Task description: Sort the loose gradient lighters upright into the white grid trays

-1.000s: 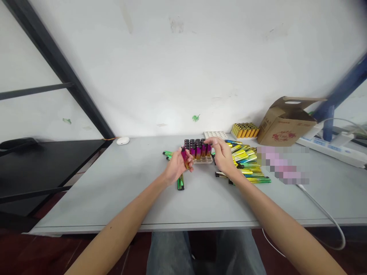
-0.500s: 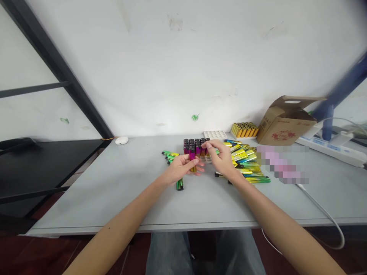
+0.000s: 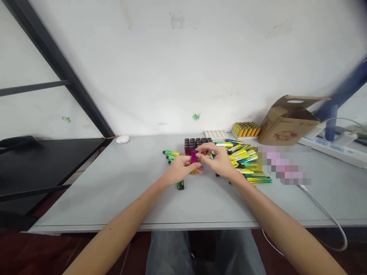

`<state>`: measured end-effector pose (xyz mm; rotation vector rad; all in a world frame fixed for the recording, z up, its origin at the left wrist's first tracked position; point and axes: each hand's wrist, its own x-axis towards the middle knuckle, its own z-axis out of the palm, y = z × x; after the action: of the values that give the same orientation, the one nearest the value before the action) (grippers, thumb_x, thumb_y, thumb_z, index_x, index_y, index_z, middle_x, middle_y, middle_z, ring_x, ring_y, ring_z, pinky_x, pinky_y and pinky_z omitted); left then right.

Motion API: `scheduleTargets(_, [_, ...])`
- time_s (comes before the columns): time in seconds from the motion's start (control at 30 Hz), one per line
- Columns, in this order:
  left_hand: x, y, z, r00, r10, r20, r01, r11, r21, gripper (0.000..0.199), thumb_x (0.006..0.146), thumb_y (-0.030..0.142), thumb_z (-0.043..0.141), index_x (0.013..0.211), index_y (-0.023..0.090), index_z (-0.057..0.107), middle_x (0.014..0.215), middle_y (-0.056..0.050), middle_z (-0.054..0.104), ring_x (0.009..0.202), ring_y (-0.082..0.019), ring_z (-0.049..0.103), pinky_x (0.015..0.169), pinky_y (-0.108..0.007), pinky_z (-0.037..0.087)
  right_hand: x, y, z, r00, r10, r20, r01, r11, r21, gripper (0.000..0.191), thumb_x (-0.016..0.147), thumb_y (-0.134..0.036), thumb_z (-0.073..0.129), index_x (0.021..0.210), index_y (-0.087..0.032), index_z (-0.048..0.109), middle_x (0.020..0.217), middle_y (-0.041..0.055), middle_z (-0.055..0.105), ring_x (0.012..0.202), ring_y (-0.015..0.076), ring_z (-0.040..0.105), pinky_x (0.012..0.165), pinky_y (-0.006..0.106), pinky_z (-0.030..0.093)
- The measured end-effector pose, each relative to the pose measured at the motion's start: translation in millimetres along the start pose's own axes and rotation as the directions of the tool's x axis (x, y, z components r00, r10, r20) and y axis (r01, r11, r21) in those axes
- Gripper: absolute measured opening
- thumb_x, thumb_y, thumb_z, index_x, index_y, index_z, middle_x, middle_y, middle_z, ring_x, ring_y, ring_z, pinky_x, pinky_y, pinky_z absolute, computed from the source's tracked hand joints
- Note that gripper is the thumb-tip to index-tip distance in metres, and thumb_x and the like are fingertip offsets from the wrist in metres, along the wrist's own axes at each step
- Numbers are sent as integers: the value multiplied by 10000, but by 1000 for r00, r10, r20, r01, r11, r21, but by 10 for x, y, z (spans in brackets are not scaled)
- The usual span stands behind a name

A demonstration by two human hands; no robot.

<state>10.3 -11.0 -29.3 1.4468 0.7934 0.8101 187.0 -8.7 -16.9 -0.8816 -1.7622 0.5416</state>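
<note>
My left hand [image 3: 180, 170] is closed around a shiny purple-and-yellow lighter [image 3: 194, 157], which stands nearly upright over the desk. At its top, the thumb and fingers of my right hand [image 3: 219, 160] pinch the black end; the fingertips partly cover it. Just behind both hands, several dark-topped purple lighters [image 3: 187, 145] stand in rows, and my right hand hides part of them. Left of these lie a few green lighters [image 3: 172, 153], with another green lighter [image 3: 180, 185] under my left wrist. Beside my right hand spreads a loose pile of yellow, green and blue lighters [image 3: 243, 156].
Against the wall sit a white tray with holes [image 3: 216, 134] and a block of upright yellow lighters [image 3: 246, 130]. An open cardboard box [image 3: 294, 130] and a white power strip [image 3: 335, 149] are at right. A small white case [image 3: 122, 139] lies at back left.
My right hand has moved left and down from the standing rows to the top of the held lighter. My left hand still holds that lighter, almost in place.
</note>
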Motion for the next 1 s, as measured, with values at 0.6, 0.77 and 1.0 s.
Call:
scheduleTargets(0.6, [-30,85,-132,948,173,-267,-67,929,364,389,783,482,624,1032,184,616,772,-60,715,688,-198,692,624,-302,556,100,92,-158,960,68,-270,-85,995,-52,150,762,-318,642,841,-190,652,758,20,670,716,168,618,741,347,520])
scheduleTargets(0.77, [20,32,-353,764,443,-470,-113,808,579,261,875,409,480,892,189,620,667,-17,673,638,-154,671,634,-259,519,70,117,-170,973,-164,-160,101,934,-343,87,795,-261,601,859,-223,648,836,34,688,847,213,611,820,391,488])
scheduleTargets(1.0, [114,-95,-621,735,466,-493,201,544,815,178,854,299,474,879,219,631,848,-38,708,784,-191,647,749,-310,477,71,223,-192,979,-202,-34,172,901,-397,115,841,-241,565,915,-218,649,915,62,672,1016,240,555,904,417,455])
